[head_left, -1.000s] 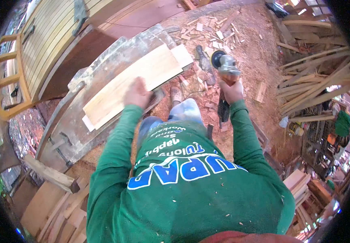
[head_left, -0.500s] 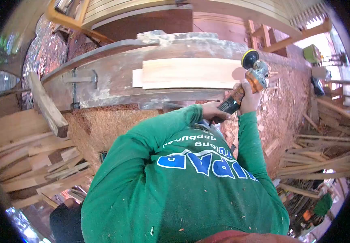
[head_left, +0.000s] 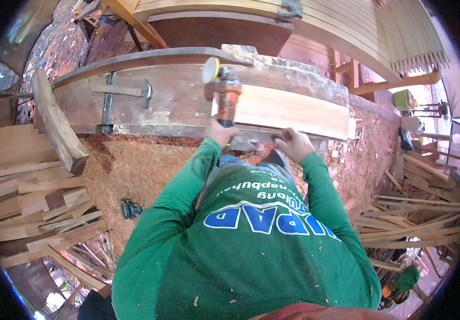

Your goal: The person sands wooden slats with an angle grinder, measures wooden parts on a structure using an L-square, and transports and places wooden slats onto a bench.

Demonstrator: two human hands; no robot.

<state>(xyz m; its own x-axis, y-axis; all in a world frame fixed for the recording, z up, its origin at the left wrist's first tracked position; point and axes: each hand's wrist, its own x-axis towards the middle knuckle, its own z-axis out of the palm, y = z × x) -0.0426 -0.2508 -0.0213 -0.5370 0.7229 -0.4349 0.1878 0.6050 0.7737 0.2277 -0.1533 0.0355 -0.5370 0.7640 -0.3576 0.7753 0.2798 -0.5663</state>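
My left hand (head_left: 222, 132) is wrapped round the rear of an orange and black angle grinder (head_left: 228, 104), held upright over the left end of a pale wooden board. Its round, yellow-edged disc (head_left: 210, 70) faces up and left, apart from the wood. The board (head_left: 294, 110) lies flat along the workbench (head_left: 179, 106). By the bench's front edge, my right hand (head_left: 295, 145) has its fingers curled together; what they hold, if anything, I cannot make out.
A hammer (head_left: 123, 90) lies on the bench's left part. Beside it leans a thick timber (head_left: 57, 122). Wood offcuts (head_left: 49, 197) are piled at left and strips (head_left: 416, 213) at right. A green power tool (head_left: 130, 208) sits on the sawdust-covered floor. Slatted woodwork (head_left: 342, 32) stands behind.
The grinder has gone from the board's right end to its left end. Both hands were on it; now only my left hand grips it, and my right hand has come off.
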